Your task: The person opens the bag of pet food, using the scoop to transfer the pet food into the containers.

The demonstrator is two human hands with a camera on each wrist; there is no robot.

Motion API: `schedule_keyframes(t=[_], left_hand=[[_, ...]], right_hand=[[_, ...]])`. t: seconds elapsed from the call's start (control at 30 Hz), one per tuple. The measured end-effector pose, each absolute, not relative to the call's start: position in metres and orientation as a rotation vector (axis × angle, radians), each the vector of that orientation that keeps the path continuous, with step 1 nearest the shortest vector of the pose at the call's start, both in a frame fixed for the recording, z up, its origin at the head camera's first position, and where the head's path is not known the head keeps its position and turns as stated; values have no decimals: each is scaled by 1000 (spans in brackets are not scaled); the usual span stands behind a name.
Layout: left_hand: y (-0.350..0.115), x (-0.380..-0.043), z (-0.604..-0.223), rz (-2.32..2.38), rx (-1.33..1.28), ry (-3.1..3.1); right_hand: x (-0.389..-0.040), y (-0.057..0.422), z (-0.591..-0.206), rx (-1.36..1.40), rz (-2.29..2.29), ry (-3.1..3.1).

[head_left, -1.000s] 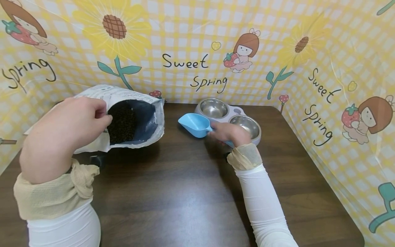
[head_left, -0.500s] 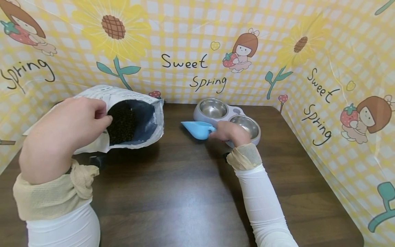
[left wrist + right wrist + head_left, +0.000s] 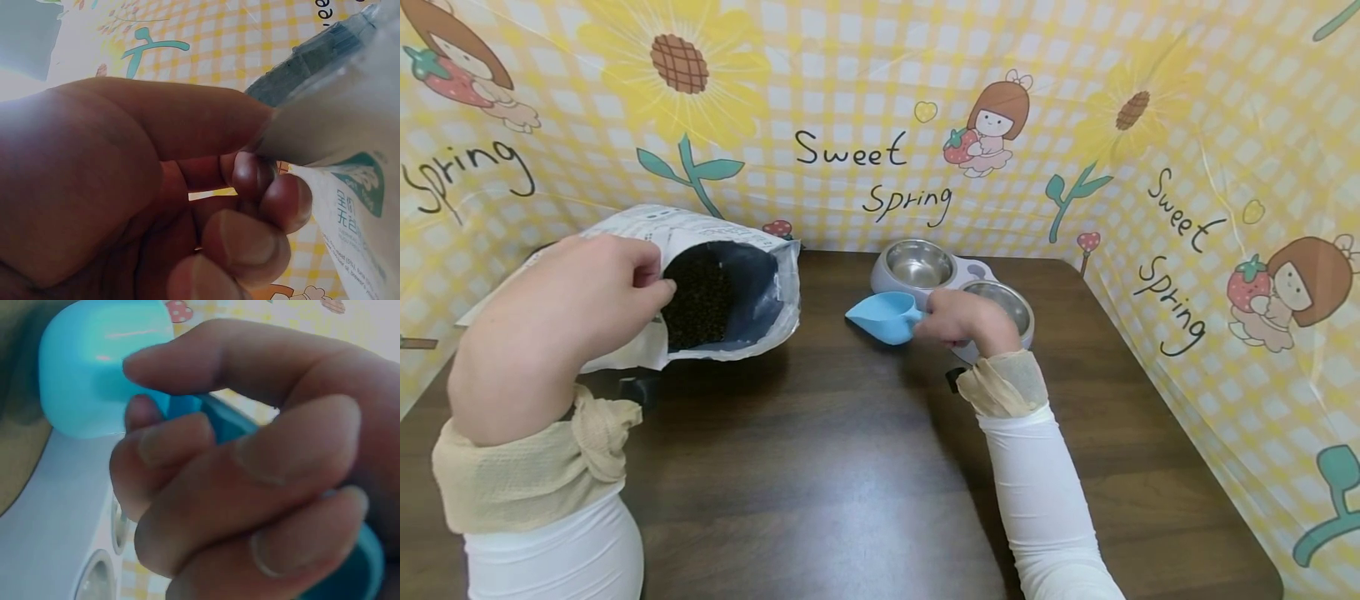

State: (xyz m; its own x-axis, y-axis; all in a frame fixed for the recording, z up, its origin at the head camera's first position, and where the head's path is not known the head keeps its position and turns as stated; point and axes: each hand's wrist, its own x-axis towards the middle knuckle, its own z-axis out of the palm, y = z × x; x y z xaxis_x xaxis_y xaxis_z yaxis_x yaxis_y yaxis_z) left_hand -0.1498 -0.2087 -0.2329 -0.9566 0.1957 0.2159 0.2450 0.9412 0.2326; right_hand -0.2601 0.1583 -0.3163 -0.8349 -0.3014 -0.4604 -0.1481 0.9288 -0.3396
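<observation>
Blue scoop (image 3: 886, 321) is hovering or resting at the far half of the table, just in front of the pet bowls; I cannot tell whether it is touching anything below. Nearest the person, the dark brown table (image 3: 820, 467) is showing its wood grain and catching a pale shine. White sleeves (image 3: 1037, 483) are extending over it, with beige wraps (image 3: 1003, 383) circling the wrists. Farther in, the left hand (image 3: 565, 308) is pinching the edge of a white bag (image 3: 655, 221) between thumb and fingers. Its mouth is gaping toward the scoop's side, and dark pellets (image 3: 696, 304) are lying inside. The right hand (image 3: 970, 321) is gripping the scoop, fingers curling around its handle. Beyond, a lilac stand (image 3: 981, 271) is holding two metal bowls (image 3: 919, 268), the right hand partly hiding the nearer one. Farthest off, a yellow-and-white checked cloth (image 3: 850, 83) is hanging behind the table and along its sides, creasing lightly; sunflowers, girls with strawberries and the words "Sweet Spring" are decorating it.
</observation>
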Motion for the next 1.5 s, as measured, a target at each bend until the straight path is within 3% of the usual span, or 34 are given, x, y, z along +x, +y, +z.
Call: schedule_keyframes(t=[0.53, 1.03, 1.5], left_hand=[[-209, -150, -235, -390, -334, -2918], [-209, -153, -235, -363, -360, -2896], [-208, -152, -234, -364, -360, -2907]], right_hand=[[-265, 166, -318, -256, -316, 2470], [-257, 169, -303, -520, -390, 2723], [-237, 170, -277, -564, -650, 2626]])
